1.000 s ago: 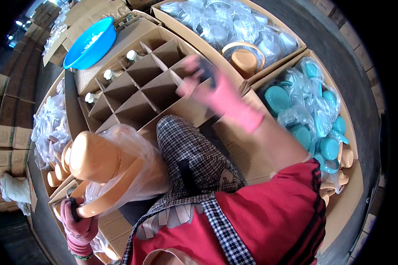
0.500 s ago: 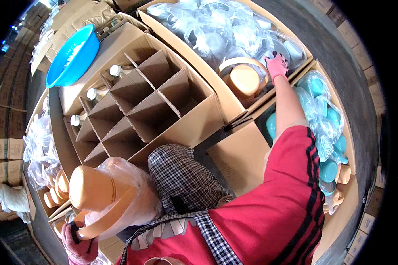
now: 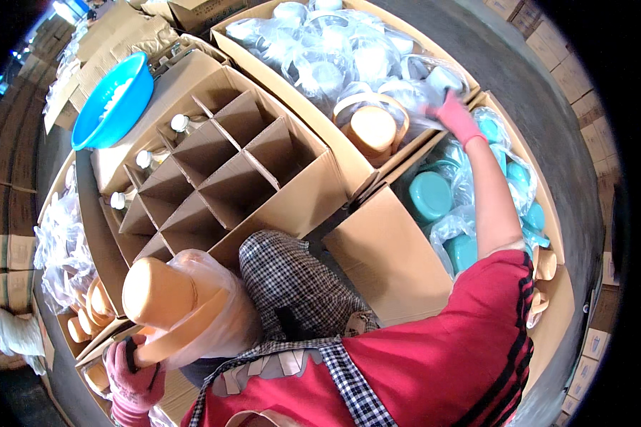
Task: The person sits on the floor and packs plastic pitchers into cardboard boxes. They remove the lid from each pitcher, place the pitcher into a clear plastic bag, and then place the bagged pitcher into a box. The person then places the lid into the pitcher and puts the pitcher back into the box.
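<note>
My left hand (image 3: 134, 378), in a pink glove with dark fingertips, is closed round the band handle of a peach-coloured handled container (image 3: 158, 293). A clear plastic bag (image 3: 224, 313) covers part of this container, which lies tilted beside my knee. My right arm reaches far forward. My right hand (image 3: 457, 121), also pink-gloved, is over the right corner of the far box, against clear plastic around grey-white pieces (image 3: 445, 80). Motion smears its fingers, so their grip does not show. Left of it, another peach handled container (image 3: 374, 130) stands in that box's near corner.
A divided carton (image 3: 292, 210) holds several clear bottles (image 3: 144, 159) in its left cells. Behind it is a blue basin (image 3: 114, 99) with small white pieces. Turquoise containers (image 3: 431, 196) in plastic fill the right box. More peach containers (image 3: 101, 297) sit at the left.
My right hand has moved right and slightly nearer, away from the peach container in the far box. The left hand keeps its hold on the handle. The whole view has shifted a little.
</note>
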Demonstrator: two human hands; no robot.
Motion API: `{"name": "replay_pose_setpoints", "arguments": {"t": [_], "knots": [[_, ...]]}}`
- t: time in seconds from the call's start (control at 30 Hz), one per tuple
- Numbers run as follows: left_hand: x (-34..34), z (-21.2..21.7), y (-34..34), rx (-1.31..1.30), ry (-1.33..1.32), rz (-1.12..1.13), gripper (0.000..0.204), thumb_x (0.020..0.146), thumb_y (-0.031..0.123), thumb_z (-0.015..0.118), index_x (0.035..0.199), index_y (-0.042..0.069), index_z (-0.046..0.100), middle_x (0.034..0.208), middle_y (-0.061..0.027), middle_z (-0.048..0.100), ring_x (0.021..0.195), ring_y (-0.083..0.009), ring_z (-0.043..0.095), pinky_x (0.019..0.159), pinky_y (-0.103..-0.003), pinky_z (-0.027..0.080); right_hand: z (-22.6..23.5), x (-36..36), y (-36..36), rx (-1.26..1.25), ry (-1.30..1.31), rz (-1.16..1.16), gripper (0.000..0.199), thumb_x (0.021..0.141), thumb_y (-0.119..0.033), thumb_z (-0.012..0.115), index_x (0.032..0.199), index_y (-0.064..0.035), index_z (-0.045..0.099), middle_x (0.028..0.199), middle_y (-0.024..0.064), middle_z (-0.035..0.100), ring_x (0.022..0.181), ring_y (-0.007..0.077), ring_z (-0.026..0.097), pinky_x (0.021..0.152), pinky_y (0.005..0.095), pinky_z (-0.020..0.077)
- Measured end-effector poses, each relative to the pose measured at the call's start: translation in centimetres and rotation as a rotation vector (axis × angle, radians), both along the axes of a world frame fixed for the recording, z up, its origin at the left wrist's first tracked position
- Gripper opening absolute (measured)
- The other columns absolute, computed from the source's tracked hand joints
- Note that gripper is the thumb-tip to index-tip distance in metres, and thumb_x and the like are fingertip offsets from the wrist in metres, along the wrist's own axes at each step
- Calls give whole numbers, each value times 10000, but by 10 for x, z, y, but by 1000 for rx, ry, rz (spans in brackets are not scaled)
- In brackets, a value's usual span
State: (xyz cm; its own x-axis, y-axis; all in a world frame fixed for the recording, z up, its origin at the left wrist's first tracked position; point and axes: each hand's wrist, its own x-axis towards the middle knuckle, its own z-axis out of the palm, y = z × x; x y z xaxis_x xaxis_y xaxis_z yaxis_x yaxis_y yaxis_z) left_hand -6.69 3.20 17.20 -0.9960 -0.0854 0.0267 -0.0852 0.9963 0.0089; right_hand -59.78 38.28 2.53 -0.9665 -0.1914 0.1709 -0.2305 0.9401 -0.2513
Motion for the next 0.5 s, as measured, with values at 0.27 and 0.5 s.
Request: {"name": "replay_pose_setpoints", "arguments": {"t": [0.27, 0.5], "knots": [[0, -3, -6, 207, 10, 63, 164, 514, 111, 642, 627, 15, 574, 902, -200, 485, 792, -349, 496, 717, -390, 413, 27, -18, 11, -176, -270, 126, 222, 747, -164, 441, 719, -6, 594, 670, 113, 593, 592, 239, 560, 539, 339, 425], [-5, 15, -35, 449, 199, 274, 205, 520, 49, 696, 683, -18, 591, 984, -211, 517, 849, -308, 544, 758, -358, 432, 129, -34, 154, -1224, 205, 4, 202, 777, -185, 461, 826, -23, 572, 719, 110, 574, 665, 223, 560, 597, 302, 452]]}}
